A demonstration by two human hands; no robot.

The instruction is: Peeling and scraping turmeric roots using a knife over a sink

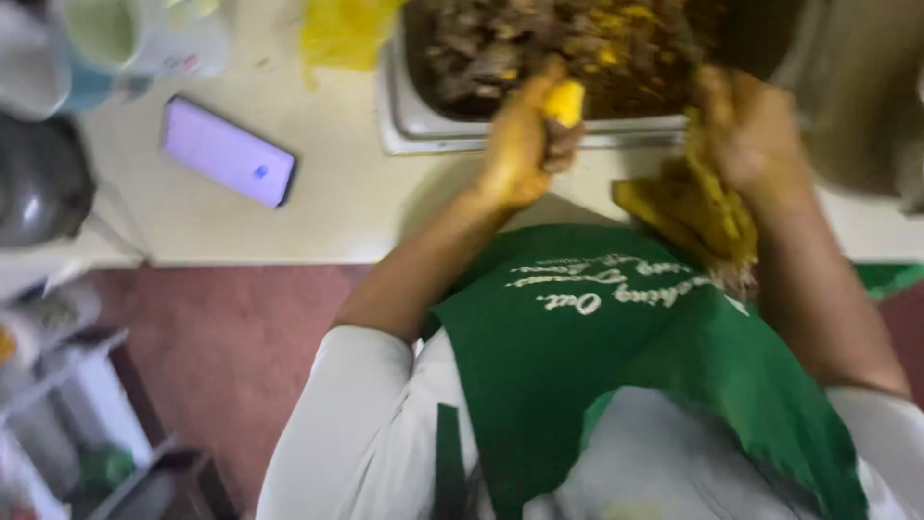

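My left hand [520, 144], stained yellow, is closed around a small yellow lump [566, 101] at the near rim of a metal tray [409, 120]. The tray holds a dark brown mix with yellow patches [539, 43]. My right hand [756, 130], also yellow, grips a crumpled yellow cloth-like wad [698, 207] that hangs down over the counter edge above my green apron [577, 356]. The picture is blurred, so the wad's material is unclear.
A pale purple phone [228, 151] lies flat on the cream counter [318, 212] to the left. A yellow bag [342, 34] sits beside the tray. Cups [135, 39] and a dark pot [38, 178] stand far left. Red floor [221, 347] and shelving [67, 404] lie below.
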